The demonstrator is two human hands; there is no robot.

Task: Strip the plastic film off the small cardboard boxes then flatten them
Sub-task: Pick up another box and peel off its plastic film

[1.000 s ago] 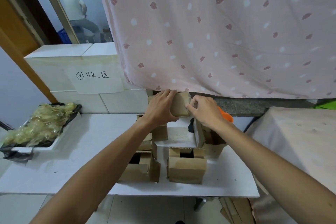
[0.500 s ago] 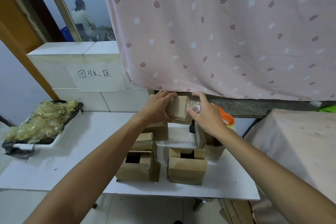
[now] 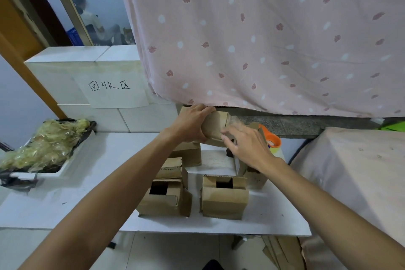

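The stripping step is under way on one small cardboard box (image 3: 217,125), held in the air above the far middle of the desk (image 3: 105,160), at twelve o'clock from the boxes standing there. The left hand (image 3: 190,124) grips this box round its left end, fingers curled over the top. The right hand (image 3: 249,149) sits at the box's three o'clock end, fingers reaching onto its near face. A wisp of clear plastic film (image 3: 237,120) stands off that end just above the hand; whether the fingers pinch it I cannot tell.

The next move seems to call for a firm pinch on the loose film and a pull towards three o'clock while the left hand braces the box. After that the bare box needs its flaps opened and pressed flat.

Counted: one box in the hands and at least five on the desk:
- open-topped box at seven o'clock (image 3: 162,201)
- open-topped box at five o'clock (image 3: 224,203)
- partly collapsed box (image 3: 171,169)
- box under the left wrist (image 3: 189,154)
- box under the right wrist (image 3: 255,178)

One tray (image 3: 43,175) at nine o'clock holds one heap of stripped film (image 3: 43,142).
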